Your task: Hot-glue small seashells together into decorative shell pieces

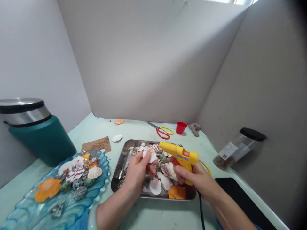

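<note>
While the left hand (137,171) is pinching a white shell (150,156) between thumb and fingertips, it is lifting it clear of the heap, probably so its face is open to the glue gun (180,154). That yellow gun is sitting in the right hand (194,177), fingers curling tight around the grip, its nozzle pointing left and ending just beside the shell, close enough to look like touching, though I cannot tell. Both hands are hovering over a metal tray (118,174) holding loose shells, with the gun's black cord (200,209) trailing down toward the person. To the left, a blue glass dish (100,185) is carrying shells already laid out. Farther back, scissors (163,131) and a red cup (181,127) are lying well apart from the hands.
</note>
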### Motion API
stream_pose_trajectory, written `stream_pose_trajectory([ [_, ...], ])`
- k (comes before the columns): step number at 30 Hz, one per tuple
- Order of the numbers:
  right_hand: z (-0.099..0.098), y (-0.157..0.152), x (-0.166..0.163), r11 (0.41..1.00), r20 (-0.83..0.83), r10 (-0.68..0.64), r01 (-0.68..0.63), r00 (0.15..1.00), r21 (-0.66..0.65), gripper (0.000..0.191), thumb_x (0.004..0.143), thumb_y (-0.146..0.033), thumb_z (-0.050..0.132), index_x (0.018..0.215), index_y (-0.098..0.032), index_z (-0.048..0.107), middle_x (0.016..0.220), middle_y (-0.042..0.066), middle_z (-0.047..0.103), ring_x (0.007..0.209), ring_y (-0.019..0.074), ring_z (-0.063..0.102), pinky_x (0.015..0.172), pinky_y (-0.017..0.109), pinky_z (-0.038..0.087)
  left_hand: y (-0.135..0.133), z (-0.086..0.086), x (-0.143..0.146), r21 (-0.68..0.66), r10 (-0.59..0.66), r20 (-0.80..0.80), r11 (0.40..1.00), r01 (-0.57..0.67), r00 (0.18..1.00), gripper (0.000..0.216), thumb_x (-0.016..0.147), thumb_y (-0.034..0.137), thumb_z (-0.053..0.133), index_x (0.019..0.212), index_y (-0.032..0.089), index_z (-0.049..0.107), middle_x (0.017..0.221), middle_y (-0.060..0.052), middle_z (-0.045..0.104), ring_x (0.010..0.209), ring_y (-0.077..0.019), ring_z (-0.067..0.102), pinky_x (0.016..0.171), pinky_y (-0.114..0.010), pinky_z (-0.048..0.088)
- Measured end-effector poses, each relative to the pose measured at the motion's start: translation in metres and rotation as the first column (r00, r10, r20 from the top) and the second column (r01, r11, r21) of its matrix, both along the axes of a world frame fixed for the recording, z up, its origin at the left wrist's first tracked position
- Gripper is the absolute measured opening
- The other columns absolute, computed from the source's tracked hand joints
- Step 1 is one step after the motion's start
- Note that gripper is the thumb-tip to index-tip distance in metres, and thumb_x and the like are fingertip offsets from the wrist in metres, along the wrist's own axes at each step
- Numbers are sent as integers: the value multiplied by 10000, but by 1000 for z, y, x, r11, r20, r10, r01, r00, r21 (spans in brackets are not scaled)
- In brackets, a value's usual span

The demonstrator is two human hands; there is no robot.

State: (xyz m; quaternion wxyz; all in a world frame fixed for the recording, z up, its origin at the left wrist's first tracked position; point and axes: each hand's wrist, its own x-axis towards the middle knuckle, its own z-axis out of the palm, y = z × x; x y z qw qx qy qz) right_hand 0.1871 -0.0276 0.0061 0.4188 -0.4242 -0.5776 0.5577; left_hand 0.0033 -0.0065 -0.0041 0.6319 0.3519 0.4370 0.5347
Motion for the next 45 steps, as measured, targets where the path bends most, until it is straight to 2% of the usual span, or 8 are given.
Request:
stream_pose_trajectory([
  [8,-18,-2,16,999,71,17,-14,997,-40,333,822,-450,603,1019,-181,606,527,-59,448,464,88,408,456,214,342,3,-4,-1,-77,14,-37,997,-17,999,290,730,421,636,678,147,556,461,4,592,362,-79,454,409,-196,379],
  [12,-16,-3,12,998,133,66,-67,989,3,261,804,-411,636,949,-194,636,534,-54,472,460,84,424,421,195,351,1,-1,0,-84,13,-57,996,-18,998,291,742,419,621,670,145,557,405,19,545,363,-78,453,416,-185,369],
  [16,-12,-2,8,999,143,30,-34,989,22,249,817,-395,619,958,-191,645,542,-58,463,456,74,419,417,181,373,1,1,0,-88,13,-66,996,-19,998,286,744,408,618,658,144,552,416,20,547,366,-75,458,420,-185,374],
  [20,-14,-2,8,997,194,18,-32,981,70,245,810,-392,624,944,-189,655,633,-26,541,520,92,488,476,198,435,2,0,1,-81,20,-62,996,-25,998,262,736,389,630,677,147,550,486,7,598,365,-67,454,414,-188,378],
  [25,-15,-3,8,996,229,-15,-6,973,90,258,794,-385,637,979,-206,659,789,18,620,654,139,571,539,227,476,1,0,1,-62,1,-73,998,-6,997,277,738,398,627,660,142,554,421,25,548,357,-72,453,411,-184,372],
  [31,-11,-2,7,995,223,11,-33,975,94,194,806,-376,626,893,-204,652,752,6,625,649,139,583,541,223,485,1,2,0,-64,9,-52,998,-12,999,270,718,396,647,683,148,548,521,6,617,363,-66,460,410,-186,370],
  [37,-8,-4,6,997,235,22,-38,972,61,223,806,-378,628,918,-188,656,784,20,644,665,147,601,594,246,521,0,1,0,-59,-8,-94,998,3,996,275,741,405,621,671,147,554,419,31,542,361,-75,454,421,-183,359],
  [45,-11,-6,7,997,260,25,-42,965,59,285,808,-413,619,979,-189,663,813,34,671,726,179,639,642,282,553,0,-1,1,-31,-35,-242,999,28,970,319,744,433,611,626,138,583,419,14,544,356,-66,431,423,-180,312],
])
